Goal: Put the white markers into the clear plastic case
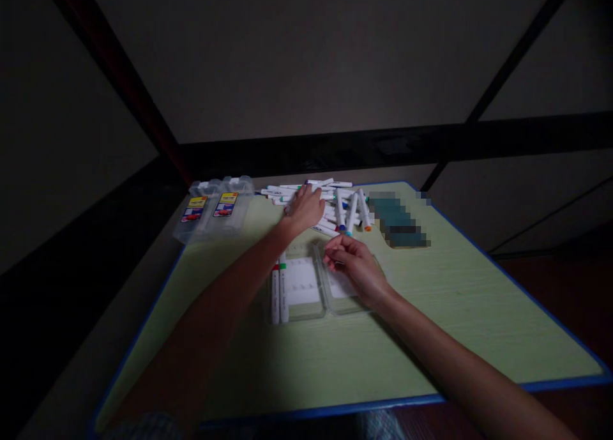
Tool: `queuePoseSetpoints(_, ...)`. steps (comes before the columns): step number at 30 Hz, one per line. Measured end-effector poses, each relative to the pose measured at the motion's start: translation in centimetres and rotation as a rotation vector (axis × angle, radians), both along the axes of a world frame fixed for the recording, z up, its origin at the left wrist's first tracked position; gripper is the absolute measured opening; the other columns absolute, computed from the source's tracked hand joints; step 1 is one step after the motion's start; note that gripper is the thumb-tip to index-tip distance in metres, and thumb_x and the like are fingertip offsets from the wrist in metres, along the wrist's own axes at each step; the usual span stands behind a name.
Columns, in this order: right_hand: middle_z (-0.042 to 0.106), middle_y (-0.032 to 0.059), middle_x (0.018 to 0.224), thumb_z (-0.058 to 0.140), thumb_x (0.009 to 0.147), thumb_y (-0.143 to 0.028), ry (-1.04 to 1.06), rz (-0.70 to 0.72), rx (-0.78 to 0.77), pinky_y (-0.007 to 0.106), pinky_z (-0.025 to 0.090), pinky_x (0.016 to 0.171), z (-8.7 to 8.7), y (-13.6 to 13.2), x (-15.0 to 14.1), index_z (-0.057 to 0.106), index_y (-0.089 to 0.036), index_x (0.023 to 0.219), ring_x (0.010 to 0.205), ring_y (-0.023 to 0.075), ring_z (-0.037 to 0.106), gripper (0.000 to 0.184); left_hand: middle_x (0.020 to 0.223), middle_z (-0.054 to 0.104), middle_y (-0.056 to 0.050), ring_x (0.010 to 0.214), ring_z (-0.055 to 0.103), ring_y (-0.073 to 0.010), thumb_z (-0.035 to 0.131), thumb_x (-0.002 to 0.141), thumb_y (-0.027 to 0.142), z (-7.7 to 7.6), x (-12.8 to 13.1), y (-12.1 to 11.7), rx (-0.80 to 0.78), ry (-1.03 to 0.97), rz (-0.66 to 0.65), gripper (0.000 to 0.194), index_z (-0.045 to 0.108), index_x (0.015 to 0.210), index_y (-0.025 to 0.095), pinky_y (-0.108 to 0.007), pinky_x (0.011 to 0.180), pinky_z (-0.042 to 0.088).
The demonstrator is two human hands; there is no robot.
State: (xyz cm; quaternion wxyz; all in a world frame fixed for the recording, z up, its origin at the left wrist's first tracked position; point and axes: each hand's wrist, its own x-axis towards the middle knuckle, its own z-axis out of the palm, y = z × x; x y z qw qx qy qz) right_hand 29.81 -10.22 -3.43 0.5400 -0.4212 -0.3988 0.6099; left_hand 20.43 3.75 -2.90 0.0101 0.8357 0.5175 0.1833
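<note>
My left hand (306, 209) reaches over a loose pile of white markers (353, 213) at the far side of the table. Its fingers are stretched out onto the markers; none is clearly gripped. My right hand (359, 267) is over the right half of an open clear plastic case (326, 303), its fingers curled in near the case's middle. What those fingers hold, if anything, is too dim to make out. Two markers, one with a red band (274, 293) and one with a green band (284, 293), lie side by side in the case's left half.
Two clear plastic cases (215, 216) with yellow and blue labels lie at the table's back left. A blurred-out, dark green flat object (397, 220) is right of the markers. The pale green table (460, 299) has a blue edge, with a wall behind it.
</note>
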Motion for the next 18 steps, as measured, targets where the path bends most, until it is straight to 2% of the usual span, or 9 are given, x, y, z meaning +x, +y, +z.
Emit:
queuePoseSetpoints(3, 0.057, -0.0047, 0.050, 0.061, 0.055, -0.019, 0.013, 0.007, 0.004, 0.019, 0.033, 0.044, 0.0, 0.1, 0.0, 0.054, -0.016, 0.063, 0.042, 0.0064, 0.045, 0.010, 0.138, 0.030, -0.013, 0.128, 0.022, -0.0299, 0.031, 0.085, 0.028, -0.7, 2.1, 0.8, -0.018, 0.118, 0.023, 0.043, 0.041, 0.124, 0.014, -0.049, 0.103, 0.018)
queuePoseSetpoints(7, 0.056, -0.0054, 0.050, 0.059, 0.056, -0.018, 0.016, 0.019, 0.038, 0.019, 0.032, 0.044, 0.0, 0.1, -0.1, 0.054, -0.017, 0.062, 0.042, 0.0064, 0.044, 0.008, 0.141, 0.027, -0.010, 0.130, 0.019, -0.0312, 0.027, 0.085, 0.031, -1.8, 3.3, 1.7, -0.078, 0.163, 0.051, 0.045, 0.040, 0.126, 0.018, -0.056, 0.102, 0.011)
queuePoseSetpoints(11, 0.056, -0.0054, 0.050, 0.058, 0.057, -0.018, 0.019, 0.023, 0.041, 0.019, 0.032, 0.044, 0.2, 0.0, -0.2, 0.054, -0.017, 0.063, 0.043, 0.0063, 0.044, 0.007, 0.141, 0.026, -0.008, 0.130, 0.018, -0.0298, 0.026, 0.085, 0.036, -2.6, 3.4, 2.1, -0.076, 0.152, 0.064, 0.046, 0.041, 0.125, 0.019, -0.056, 0.103, 0.009)
queuePoseSetpoints(18, 0.057, -0.0050, 0.050, 0.057, 0.057, -0.017, -0.015, 0.046, 0.060, 0.019, 0.032, 0.043, 0.1, -0.1, -0.2, 0.055, -0.017, 0.064, 0.043, 0.0066, 0.045, 0.007, 0.142, 0.026, -0.007, 0.131, 0.014, -0.0273, 0.023, 0.086, 0.039, -3.0, 3.1, 2.3, -0.099, 0.147, 0.074, 0.047, 0.041, 0.124, 0.018, -0.055, 0.104, 0.004)
